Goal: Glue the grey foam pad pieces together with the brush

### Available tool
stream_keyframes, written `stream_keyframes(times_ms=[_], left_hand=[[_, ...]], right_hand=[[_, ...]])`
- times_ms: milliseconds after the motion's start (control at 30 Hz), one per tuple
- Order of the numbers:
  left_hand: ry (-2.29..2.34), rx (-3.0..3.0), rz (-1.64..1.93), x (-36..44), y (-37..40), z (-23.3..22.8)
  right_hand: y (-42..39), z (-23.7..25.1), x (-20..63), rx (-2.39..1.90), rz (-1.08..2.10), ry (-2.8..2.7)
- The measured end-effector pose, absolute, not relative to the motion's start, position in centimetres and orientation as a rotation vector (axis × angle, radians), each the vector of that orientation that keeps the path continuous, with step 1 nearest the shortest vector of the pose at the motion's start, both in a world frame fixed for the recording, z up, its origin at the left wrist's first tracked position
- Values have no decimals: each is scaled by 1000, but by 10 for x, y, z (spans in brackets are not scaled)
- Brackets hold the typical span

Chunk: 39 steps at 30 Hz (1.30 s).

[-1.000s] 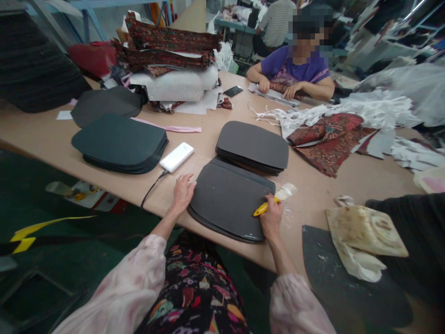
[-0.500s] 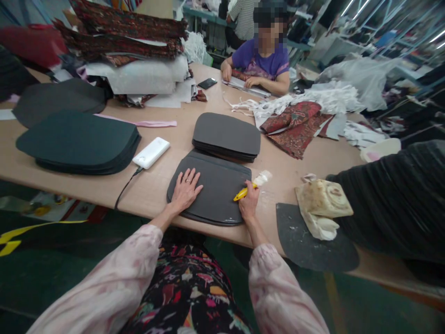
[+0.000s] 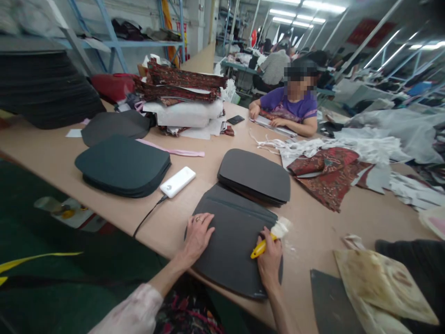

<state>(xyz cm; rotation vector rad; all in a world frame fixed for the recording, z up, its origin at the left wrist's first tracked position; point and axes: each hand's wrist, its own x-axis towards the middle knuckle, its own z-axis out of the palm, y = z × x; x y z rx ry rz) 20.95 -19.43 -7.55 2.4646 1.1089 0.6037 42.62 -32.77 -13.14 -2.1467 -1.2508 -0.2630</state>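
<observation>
In front of me, several dark grey rounded sheets (image 3: 232, 246) lie in a stack by the table's near edge. My left hand (image 3: 199, 234) rests on the stack's left side, fingers apart and holding nothing. A yellow-handled brush (image 3: 263, 247) is gripped in my right hand (image 3: 270, 260), over the stack's right side. Its whitish bristles point away from me, at the sheets' far right corner. Whitish smears show on the table beside the bristles. Just beyond, a second pile of grey rounded pieces (image 3: 253, 174) touches or overlaps the far edge of the stack; I cannot tell which.
Left are a dark green stack (image 3: 121, 162) and a white power bank (image 3: 178, 182) with a cable. A stained whitish container (image 3: 382, 278) sits at right on a dark sheet. Patterned fabric (image 3: 327, 174) lies far right. Across the table a person in purple (image 3: 288, 106) handles fabric.
The view has tilted up and swung left, so the things appear lower and further right. My left hand stays on the stack's left side. The brush stays in my right hand near the far right corner.
</observation>
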Motion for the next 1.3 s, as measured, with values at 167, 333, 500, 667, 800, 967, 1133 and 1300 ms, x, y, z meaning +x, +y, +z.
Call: stream_keyframes(times_ms=[167, 333, 500, 667, 800, 967, 1133, 1300], left_hand=[[1222, 2151, 802, 204, -155, -85], [1212, 2077, 836, 207, -139, -94], [1163, 2031, 888, 205, -142, -100], [1186, 1964, 921, 205, -144, -104], [1214, 1949, 919, 206, -145, -106], [1212, 1945, 897, 205, -145, -105], [1169, 1994, 885, 204, -137, -101], [1168, 1907, 884, 205, -132, -99]], right_hand=[[-331, -136, 427, -2146, -214, -1230], [-332, -139, 428, -2146, -123, -1206], [-331, -134, 424, -2197, -81, -1154], [-330, -132, 421, -2246, -55, -1132], [-330, -132, 420, -2278, -92, -1105], [-329, -128, 418, -2326, -55, -1065], [-327, -126, 416, -2350, -62, -1082], [-327, -128, 418, -2346, -71, -1090]])
